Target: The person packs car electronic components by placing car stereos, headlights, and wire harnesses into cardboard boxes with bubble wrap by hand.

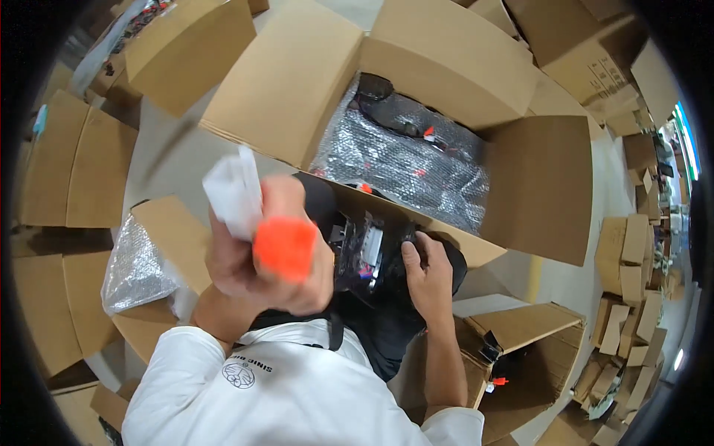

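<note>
My left hand (309, 279), raised close to the camera and blurred, is closed around an object with a bright orange-red block-like end (285, 247). A crumpled white piece (233, 192), paper or plastic, sticks up from the same grip; whether the two are joined I cannot tell. On my lap lies a dark plastic-wrapped part (370, 249) with a silvery label-like strip on it. My right hand (430, 279) rests at its right side, thumb and fingers apart, and its fingertips touch the dark wrapping or my dark trousers.
Ahead stands a large open carton (290, 89) lined with bubble wrap (401, 160), holding dark parts with small red tags. A smaller open carton (532, 334) sits at my right, with a red-tagged item inside. Bubble wrap (137, 271) spills at my left. Several cartons (56, 160) stand around.
</note>
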Available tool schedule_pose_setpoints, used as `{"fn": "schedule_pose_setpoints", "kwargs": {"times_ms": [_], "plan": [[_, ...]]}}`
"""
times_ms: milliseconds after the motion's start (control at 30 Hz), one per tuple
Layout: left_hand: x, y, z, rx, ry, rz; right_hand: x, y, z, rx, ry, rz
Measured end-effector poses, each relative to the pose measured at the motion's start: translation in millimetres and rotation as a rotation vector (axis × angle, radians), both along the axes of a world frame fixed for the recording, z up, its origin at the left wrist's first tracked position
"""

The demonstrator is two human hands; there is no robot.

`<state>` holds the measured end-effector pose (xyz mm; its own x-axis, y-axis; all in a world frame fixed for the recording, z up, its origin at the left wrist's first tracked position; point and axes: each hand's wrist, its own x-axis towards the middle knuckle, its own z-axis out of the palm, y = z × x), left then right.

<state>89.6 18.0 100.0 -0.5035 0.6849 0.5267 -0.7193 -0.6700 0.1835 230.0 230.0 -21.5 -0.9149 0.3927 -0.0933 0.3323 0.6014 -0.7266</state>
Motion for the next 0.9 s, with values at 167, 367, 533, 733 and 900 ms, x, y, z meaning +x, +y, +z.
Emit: {"fn": "schedule_pose_setpoints", "kwargs": {"times_ms": [167,367,533,733,900], "plan": [[12,1,-3,0.318,0.178,-0.229,-7,-3,-4,0.096,-0.206,0.193],[1,-14,0,0.307,0.192,-0.266,7,-21,-43,-0.994,-0.62,0.043],[-3,-36,3,0.28,0.133,-0.209,6,-31,-40,-1.134,-0.707,-0.297],[8,-65,-16,-0.312,0.122,-0.067,5,-1,22,-0.877,-0.201,-0.388],[24,-27,-31,-0.926,-0.17,-0.263,12,-21,94,-0.763,0.325,-0.302]]}}
